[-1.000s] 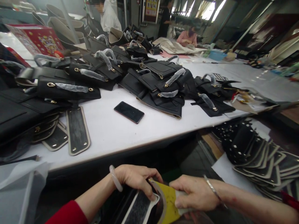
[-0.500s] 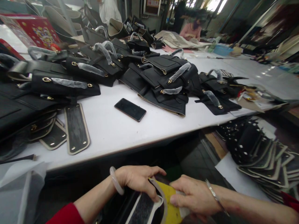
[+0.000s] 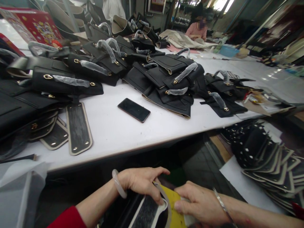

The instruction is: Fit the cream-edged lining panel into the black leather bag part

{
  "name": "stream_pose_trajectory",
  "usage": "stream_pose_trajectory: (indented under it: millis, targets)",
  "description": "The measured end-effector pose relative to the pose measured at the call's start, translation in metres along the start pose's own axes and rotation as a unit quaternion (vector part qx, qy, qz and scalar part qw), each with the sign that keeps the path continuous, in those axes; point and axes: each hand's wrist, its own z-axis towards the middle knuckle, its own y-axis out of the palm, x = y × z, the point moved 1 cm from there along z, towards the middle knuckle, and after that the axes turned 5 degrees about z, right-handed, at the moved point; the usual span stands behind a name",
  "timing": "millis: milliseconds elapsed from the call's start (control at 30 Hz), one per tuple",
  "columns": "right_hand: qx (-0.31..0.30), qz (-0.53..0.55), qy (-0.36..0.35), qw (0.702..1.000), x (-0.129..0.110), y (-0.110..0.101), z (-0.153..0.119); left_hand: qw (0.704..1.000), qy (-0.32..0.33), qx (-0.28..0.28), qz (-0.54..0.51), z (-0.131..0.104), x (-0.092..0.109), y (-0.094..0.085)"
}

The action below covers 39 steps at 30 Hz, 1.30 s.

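Bottom centre: left hand (image 3: 142, 183) pinches pale rim of black oblong panel (image 3: 146, 212), index finger raised. Right hand (image 3: 200, 202) grips flat yellow sheet (image 3: 174, 202), thumb on its face. Centre: glossy rectangular phone (image 3: 134, 110) on smooth white table (image 3: 106, 133), near black leathery bags (image 3: 163, 82), handles film-wrapped.

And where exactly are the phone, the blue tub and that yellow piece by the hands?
Phone (image 3: 134, 110): head view, middle of its dark screen.
Blue tub (image 3: 228, 51): head view, its near side.
Yellow piece (image 3: 176, 219): head view, its lower visible part.
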Motion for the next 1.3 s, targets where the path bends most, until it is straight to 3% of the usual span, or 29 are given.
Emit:
stream_pose_trajectory:
  millis: [333, 533, 733, 1100, 1300]
  targets:
    - [-0.002, -0.010, 0.058, 0.998, -0.016, 0.008, -0.004, 1.000, 0.015, 0.015, -0.004, -0.003, -0.004, 0.001]
    - [0.039, -0.038, -0.029, 0.998, -0.023, 0.018, -0.005, 0.998, 0.047, 0.017, -0.033, -0.006, -0.006, 0.001]
    - [0.052, -0.012, -0.041, 0.998, -0.019, 0.027, -0.002, 0.998, 0.046, 0.023, -0.026, -0.004, -0.010, 0.001]
    - [0.078, -0.003, -0.001, 0.997, -0.015, 0.036, 0.003, 0.998, 0.047, 0.024, -0.032, -0.004, -0.013, 0.002]
    - [0.070, 0.024, -0.039, 0.997, -0.002, 0.036, 0.015, 0.998, 0.035, 0.035, -0.037, 0.001, -0.017, 0.001]
